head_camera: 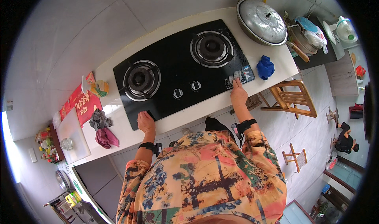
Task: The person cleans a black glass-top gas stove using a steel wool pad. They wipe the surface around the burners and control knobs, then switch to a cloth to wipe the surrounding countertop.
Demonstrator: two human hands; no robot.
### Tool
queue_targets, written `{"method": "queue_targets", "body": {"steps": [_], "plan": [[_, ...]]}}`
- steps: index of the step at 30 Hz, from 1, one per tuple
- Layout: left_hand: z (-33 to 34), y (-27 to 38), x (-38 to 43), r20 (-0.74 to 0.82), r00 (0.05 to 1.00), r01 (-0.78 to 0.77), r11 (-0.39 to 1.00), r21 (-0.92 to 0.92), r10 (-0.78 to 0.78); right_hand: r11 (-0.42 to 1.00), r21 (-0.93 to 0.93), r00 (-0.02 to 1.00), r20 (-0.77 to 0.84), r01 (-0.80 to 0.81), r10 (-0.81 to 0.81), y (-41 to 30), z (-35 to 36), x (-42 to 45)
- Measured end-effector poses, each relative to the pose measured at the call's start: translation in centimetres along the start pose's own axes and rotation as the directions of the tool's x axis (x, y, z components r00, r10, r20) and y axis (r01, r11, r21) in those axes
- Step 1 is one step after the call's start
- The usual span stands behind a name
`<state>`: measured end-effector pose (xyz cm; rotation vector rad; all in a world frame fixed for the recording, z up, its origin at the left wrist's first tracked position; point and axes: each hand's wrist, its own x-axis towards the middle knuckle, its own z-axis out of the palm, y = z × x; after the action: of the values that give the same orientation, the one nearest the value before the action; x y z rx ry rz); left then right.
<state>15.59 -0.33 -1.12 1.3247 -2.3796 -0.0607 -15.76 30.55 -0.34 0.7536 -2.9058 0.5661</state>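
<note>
A black glass gas hob with two burners and two knobs is set in a white countertop. My right hand presses a small grey-white cloth or pad with its fingertips against the hob's front right corner, beside stickers. My left hand rests near the front left corner, its fingers together on something dark that I cannot make out. Right of the hob lies a crumpled blue cloth. On the left counter are a grey cloth, a maroon cloth and a spray bottle with yellow contents.
A large lidded metal wok stands at the back right, near a pot with a wooden handle. A white cutting board with a glass jar lies left. A wooden chair stands right. Another person sits far off.
</note>
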Motion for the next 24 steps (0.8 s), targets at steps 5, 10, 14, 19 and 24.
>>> {"method": "queue_targets", "body": {"steps": [5,10,14,19,24], "plan": [[-0.5,0.3,0.2,0.026,1.0,-0.004,1.0,-0.008,0.004,0.999,0.011,0.998,0.045,0.049,-0.049,-3.9,3.8,-1.0],[-0.3,-0.3,0.3,0.058,0.998,0.025,1.0,0.01,-0.026,0.923,0.182,0.932,0.069,0.339,-0.356,-7.0,2.9,0.4],[-0.6,-0.1,0.3,0.055,0.998,0.035,0.999,-0.021,-0.033,0.916,0.215,0.94,-0.086,0.34,-0.329,-6.9,2.3,-0.8],[-0.8,-0.2,0.3,0.042,0.999,0.01,1.0,-0.008,-0.01,0.996,0.066,0.994,-0.093,0.062,-0.056,-1.7,0.2,0.7],[-0.8,-1.0,0.2,0.062,0.998,0.011,1.0,-0.005,-0.011,0.98,-0.122,0.987,0.025,0.159,-0.157,0.0,1.2,3.6]]}}
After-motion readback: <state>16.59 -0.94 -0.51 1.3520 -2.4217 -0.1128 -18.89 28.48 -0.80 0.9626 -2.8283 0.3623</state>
